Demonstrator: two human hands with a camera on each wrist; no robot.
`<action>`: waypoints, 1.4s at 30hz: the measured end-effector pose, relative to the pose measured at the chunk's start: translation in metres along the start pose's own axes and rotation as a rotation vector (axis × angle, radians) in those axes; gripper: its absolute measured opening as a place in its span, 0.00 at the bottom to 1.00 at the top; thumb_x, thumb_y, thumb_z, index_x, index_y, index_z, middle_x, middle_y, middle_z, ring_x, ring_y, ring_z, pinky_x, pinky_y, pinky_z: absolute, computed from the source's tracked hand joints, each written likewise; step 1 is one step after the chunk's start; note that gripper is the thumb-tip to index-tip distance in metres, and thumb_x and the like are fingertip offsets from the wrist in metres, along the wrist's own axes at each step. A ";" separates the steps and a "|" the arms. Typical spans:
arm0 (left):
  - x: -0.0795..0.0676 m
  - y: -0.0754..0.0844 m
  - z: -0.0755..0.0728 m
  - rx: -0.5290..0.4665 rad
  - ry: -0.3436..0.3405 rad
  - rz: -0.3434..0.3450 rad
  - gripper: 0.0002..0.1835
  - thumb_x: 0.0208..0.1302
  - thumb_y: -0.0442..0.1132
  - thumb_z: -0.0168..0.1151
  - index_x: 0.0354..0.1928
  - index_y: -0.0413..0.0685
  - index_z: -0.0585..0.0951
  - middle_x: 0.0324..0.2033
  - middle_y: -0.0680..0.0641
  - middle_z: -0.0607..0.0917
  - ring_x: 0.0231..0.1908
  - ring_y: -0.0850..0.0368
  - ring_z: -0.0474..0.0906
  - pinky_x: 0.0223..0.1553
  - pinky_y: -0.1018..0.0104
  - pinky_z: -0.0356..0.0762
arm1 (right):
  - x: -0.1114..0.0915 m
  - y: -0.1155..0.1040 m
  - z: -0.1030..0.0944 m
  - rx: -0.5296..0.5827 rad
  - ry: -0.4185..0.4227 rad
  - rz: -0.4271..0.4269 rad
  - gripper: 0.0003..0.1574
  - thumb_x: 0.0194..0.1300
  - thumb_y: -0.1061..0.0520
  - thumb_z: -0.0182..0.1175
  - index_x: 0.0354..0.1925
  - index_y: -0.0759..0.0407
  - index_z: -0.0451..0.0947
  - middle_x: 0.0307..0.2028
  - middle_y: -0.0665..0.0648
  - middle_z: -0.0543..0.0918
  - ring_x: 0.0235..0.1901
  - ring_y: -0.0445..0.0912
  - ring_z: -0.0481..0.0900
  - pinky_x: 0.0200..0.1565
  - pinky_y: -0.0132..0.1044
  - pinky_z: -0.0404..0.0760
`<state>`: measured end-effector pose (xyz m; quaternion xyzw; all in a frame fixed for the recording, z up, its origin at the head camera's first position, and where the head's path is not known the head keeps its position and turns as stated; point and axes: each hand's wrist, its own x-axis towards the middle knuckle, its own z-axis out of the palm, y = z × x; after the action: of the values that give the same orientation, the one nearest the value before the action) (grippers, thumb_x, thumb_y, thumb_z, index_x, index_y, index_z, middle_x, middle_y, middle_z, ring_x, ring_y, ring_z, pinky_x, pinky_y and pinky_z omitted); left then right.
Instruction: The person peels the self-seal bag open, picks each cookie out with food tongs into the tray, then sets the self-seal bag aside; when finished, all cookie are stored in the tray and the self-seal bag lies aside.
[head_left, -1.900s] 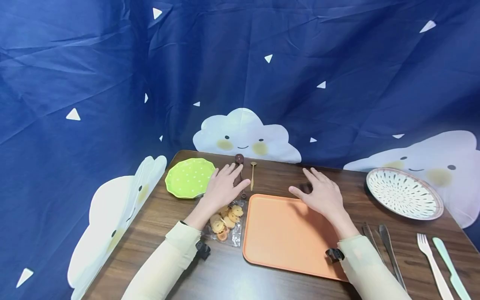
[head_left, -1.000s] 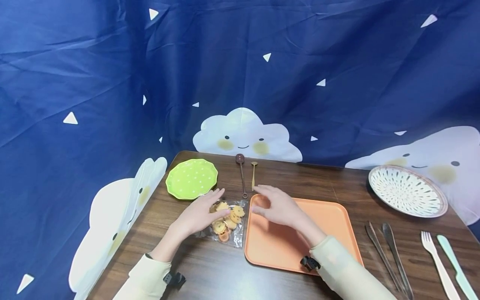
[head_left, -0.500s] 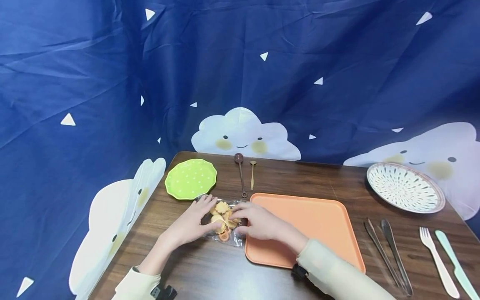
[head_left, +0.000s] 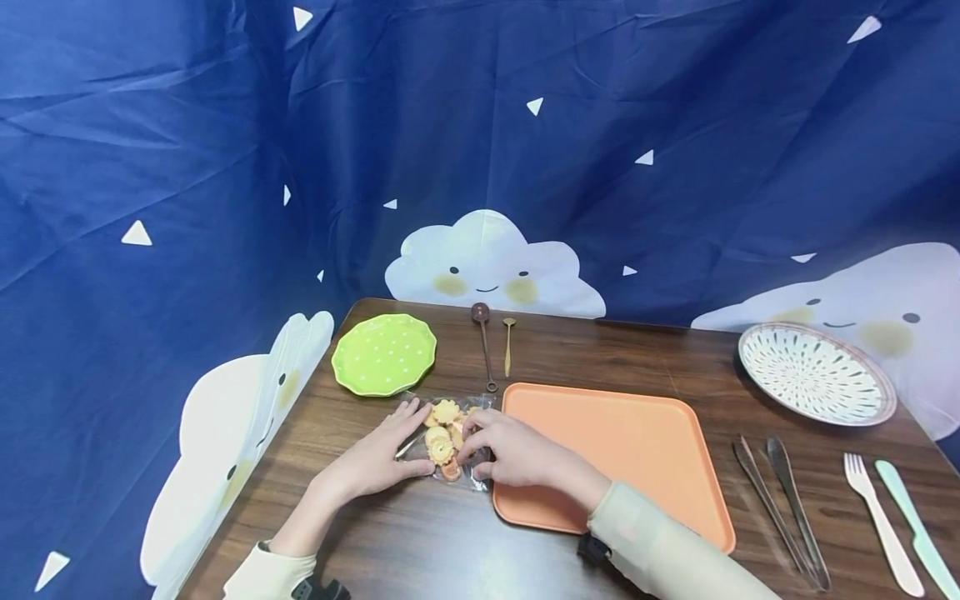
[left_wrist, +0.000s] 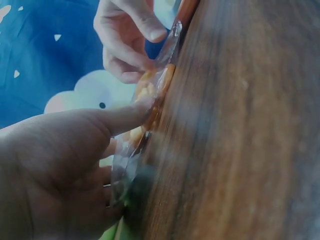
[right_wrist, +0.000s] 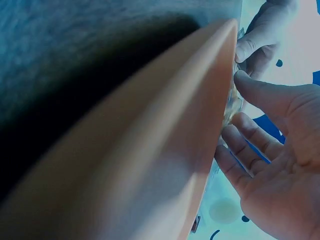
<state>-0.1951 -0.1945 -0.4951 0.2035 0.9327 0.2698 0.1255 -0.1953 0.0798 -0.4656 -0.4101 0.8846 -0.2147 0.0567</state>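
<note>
A clear plastic bag of cookies (head_left: 442, 446) lies on the table just left of the orange tray (head_left: 607, 454). My left hand (head_left: 371, 454) is at the bag's left side, thumb and fingers spread around the cookies. In the left wrist view, the left thumb (left_wrist: 131, 115) lies against the bag. From the right, my right hand (head_left: 517, 450) reaches over the tray's left edge, its slightly bent fingertips touching the bag. A gap shows between its thumb and fingers. The right wrist view shows the right hand (right_wrist: 280, 145) with relaxed fingers beside the tray rim.
A green dotted plate (head_left: 384, 354) stands behind the bag, near a brown ladle-like spoon (head_left: 485, 346) and a small gold spoon (head_left: 508, 346). At right are a patterned plate (head_left: 817, 373), metal tongs (head_left: 783, 508), a white fork (head_left: 881, 521) and a mint knife (head_left: 917, 525).
Both hands have come down toward the bag from above the table's middle. The right hand moved left across the tray, and both now touch the bag; the cookies inside have shifted slightly.
</note>
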 end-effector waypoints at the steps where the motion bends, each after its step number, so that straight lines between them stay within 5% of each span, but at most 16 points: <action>1: 0.000 0.000 0.000 -0.008 -0.002 -0.001 0.51 0.61 0.67 0.66 0.80 0.65 0.52 0.82 0.46 0.49 0.82 0.46 0.41 0.80 0.40 0.50 | 0.000 0.000 0.001 -0.003 0.005 -0.003 0.14 0.59 0.55 0.72 0.44 0.42 0.89 0.50 0.47 0.80 0.54 0.41 0.76 0.62 0.40 0.78; 23: -0.002 -0.009 0.003 -0.065 0.004 -0.027 0.56 0.52 0.69 0.71 0.80 0.69 0.52 0.82 0.49 0.48 0.83 0.47 0.41 0.80 0.39 0.50 | -0.002 0.003 0.010 -0.034 0.060 -0.023 0.03 0.59 0.51 0.72 0.31 0.42 0.85 0.37 0.45 0.78 0.41 0.37 0.69 0.45 0.32 0.73; 42: -0.006 -0.018 0.000 -0.075 0.005 -0.049 0.56 0.52 0.67 0.73 0.79 0.70 0.54 0.82 0.50 0.50 0.83 0.48 0.42 0.80 0.39 0.49 | -0.005 0.001 -0.001 -0.016 0.116 -0.031 0.07 0.57 0.52 0.73 0.25 0.45 0.84 0.37 0.45 0.78 0.41 0.37 0.70 0.48 0.34 0.76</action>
<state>-0.1954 -0.2110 -0.5037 0.1752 0.9270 0.3020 0.1372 -0.1930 0.0842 -0.4650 -0.4112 0.8816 -0.2320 -0.0009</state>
